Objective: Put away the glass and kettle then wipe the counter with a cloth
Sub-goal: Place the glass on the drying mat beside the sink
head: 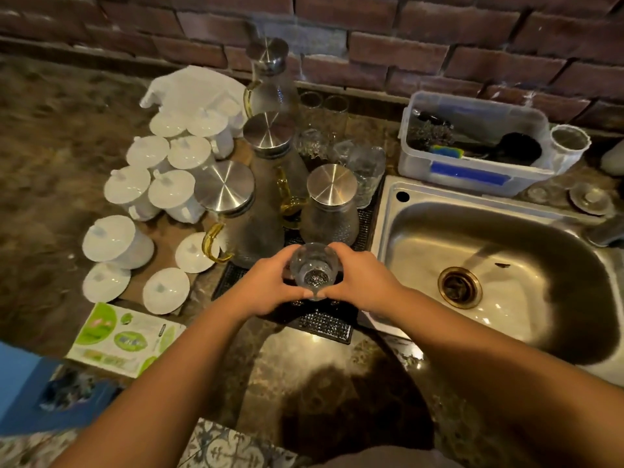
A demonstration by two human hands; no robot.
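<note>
A clear drinking glass (pixel 314 269) stands upright over the black drying mat (pixel 324 324), and both hands wrap around it. My left hand (pixel 270 285) grips its left side, my right hand (pixel 361 282) its right side, thumbs meeting at the front. Just behind the glass stand glass kettles with steel lids and yellow handles: one at the left (pixel 236 214), one at the right (pixel 331 207), a taller one (pixel 273 150) behind them. A white cloth (pixel 199 86) lies crumpled by the brick wall at the back left.
Several white lidded cups (pixel 148 190) crowd the counter on the left. More glasses (pixel 364 167) stand behind the kettles. A steel sink (pixel 489 265) lies to the right, with a plastic tub (pixel 472 140) of brushes behind it. A green-printed box (pixel 125 339) sits near the front edge.
</note>
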